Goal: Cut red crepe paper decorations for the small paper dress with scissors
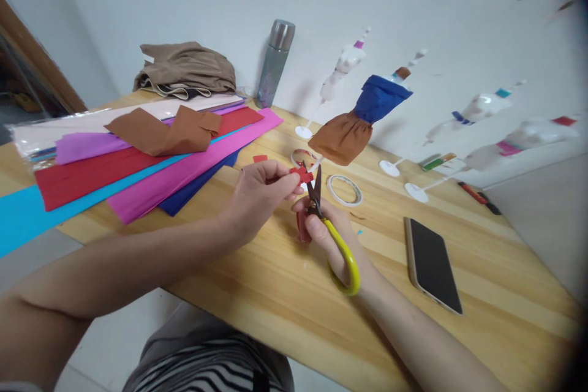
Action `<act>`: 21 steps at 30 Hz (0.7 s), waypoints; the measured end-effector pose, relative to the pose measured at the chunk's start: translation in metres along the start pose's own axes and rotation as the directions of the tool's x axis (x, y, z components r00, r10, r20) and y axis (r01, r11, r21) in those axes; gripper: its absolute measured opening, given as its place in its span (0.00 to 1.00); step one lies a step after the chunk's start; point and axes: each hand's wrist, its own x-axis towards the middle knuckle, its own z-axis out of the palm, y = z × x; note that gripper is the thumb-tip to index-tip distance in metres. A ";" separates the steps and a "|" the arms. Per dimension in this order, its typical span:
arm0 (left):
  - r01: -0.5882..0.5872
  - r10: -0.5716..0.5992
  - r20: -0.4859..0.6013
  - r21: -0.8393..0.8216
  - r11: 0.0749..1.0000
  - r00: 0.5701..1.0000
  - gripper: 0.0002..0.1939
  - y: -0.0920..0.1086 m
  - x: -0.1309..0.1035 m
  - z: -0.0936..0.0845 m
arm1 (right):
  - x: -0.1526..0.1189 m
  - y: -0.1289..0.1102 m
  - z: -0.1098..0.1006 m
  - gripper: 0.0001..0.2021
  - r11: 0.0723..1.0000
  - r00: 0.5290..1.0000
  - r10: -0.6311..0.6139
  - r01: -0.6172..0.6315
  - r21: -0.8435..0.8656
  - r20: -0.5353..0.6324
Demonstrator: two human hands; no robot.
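Between the thumb and fingers of my left hand (269,193) is pinched a small piece of red paper (301,175). My right hand (331,229) grips yellow-handled scissors (345,251). Their dark blades are parted and lie beside the red piece; whether they touch it I cannot tell. Another reddish scrap (303,226) shows by the fingers of my right hand. Just behind the hands stands a mini dress form wearing a blue top (382,98) and a gathered brown skirt (340,136).
Crepe paper sheets (151,168) lie stacked at left, brown pieces (165,128) on top. Behind are folded cloth (188,67) and a flask (275,64). Tape rolls (344,202) lie beyond my hands. A phone (434,263) and several white dress forms (491,107) are at right.
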 end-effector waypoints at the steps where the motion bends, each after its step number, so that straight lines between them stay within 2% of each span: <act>1: -0.007 0.007 -0.001 0.009 1.000 1.000 0.10 0.000 0.000 0.000 | 0.000 0.001 0.000 0.26 1.000 1.000 -0.007 0.007 -0.006 0.002; 4: -0.008 0.008 0.005 0.022 1.000 1.000 0.09 -0.002 0.000 0.000 | 0.000 -0.002 0.003 0.24 1.000 1.000 -0.022 0.023 0.021 -0.018; 7: -0.012 0.012 0.025 0.006 1.000 1.000 0.09 -0.004 0.001 -0.001 | 0.000 -0.009 0.003 0.20 0.997 0.993 -0.023 0.032 0.077 -0.115; 10: -0.001 0.000 0.088 0.006 1.000 0.996 0.10 -0.004 0.001 -0.002 | 0.002 -0.016 0.000 0.16 0.993 0.960 -0.043 0.071 0.092 -0.275; 13: 0.012 -0.018 0.146 0.044 0.999 0.989 0.12 -0.004 0.000 -0.002 | 0.003 -0.022 -0.005 0.15 0.987 0.932 -0.062 0.112 0.120 -0.356; 17: -0.011 -0.020 0.208 0.145 0.989 0.978 0.10 -0.007 -0.001 -0.002 | 0.005 -0.031 -0.011 0.17 0.986 0.948 -0.031 0.081 0.145 -0.318; 21: -0.117 0.041 0.248 0.301 0.946 0.968 0.10 -0.009 -0.001 -0.001 | 0.007 -0.036 -0.015 0.16 0.994 0.956 -0.056 0.080 0.072 -0.288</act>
